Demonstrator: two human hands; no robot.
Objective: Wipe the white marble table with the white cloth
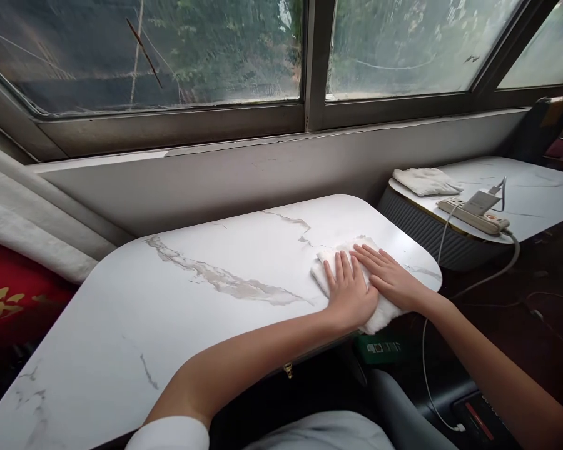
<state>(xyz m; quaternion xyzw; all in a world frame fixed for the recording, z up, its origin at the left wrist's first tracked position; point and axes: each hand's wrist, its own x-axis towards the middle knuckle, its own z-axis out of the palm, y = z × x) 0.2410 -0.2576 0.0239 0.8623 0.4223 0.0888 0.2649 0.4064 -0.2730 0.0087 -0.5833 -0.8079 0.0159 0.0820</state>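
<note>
A folded white cloth (319, 275) lies on the right part of a white marble-patterned table (244, 250), its near corner hanging over the front edge. Flat on the cloth rests my left hand (351, 295), fingers stretched out and slightly apart. Just to its right, my right hand (388, 275) also presses the cloth with straight fingers, and the two hands touch near the thumbs. Neither hand grips the cloth. The palms hide much of its middle.
On a second marble-patterned table (539, 187) at the right sit another white cloth (425, 181) and a power strip (473, 215) with a white adapter (483, 201). Cables hang down between the tables. Windows line the back; a curtain (32, 212) hangs at the left.
</note>
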